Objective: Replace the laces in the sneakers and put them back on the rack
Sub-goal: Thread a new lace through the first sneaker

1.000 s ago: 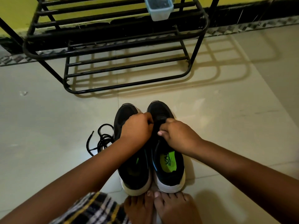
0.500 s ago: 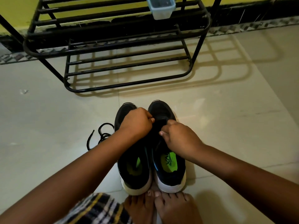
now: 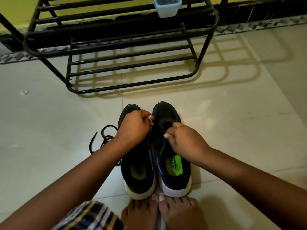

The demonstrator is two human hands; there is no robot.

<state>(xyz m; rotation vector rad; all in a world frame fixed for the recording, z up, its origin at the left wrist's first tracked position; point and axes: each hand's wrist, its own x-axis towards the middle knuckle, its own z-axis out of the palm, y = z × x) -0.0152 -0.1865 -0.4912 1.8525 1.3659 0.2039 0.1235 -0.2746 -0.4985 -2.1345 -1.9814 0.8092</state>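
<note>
Two black sneakers sit side by side on the tiled floor (image 3: 232, 130), toes pointing at the rack, heels right up against the person's bare feet (image 3: 166, 211). The left sneaker (image 3: 137, 178) and the right sneaker (image 3: 176, 178) both show bright green insoles. The left hand (image 3: 134, 128) is curled tight over the left sneaker's forefoot, fingers closed at the gap between the two shoes, seemingly pinching a lace end, though the lace itself is too dark to make out. The right hand (image 3: 184, 140) is bunched over the right sneaker's tongue, fingertips pinched together on its lacing. A loose black lace (image 3: 103, 138) lies coiled on the floor just left of the left sneaker. Beyond, the black metal shoe rack (image 3: 132, 65) stands against the wall, a small pale-blue plastic container (image 3: 167, 7) on its upper tier.
</note>
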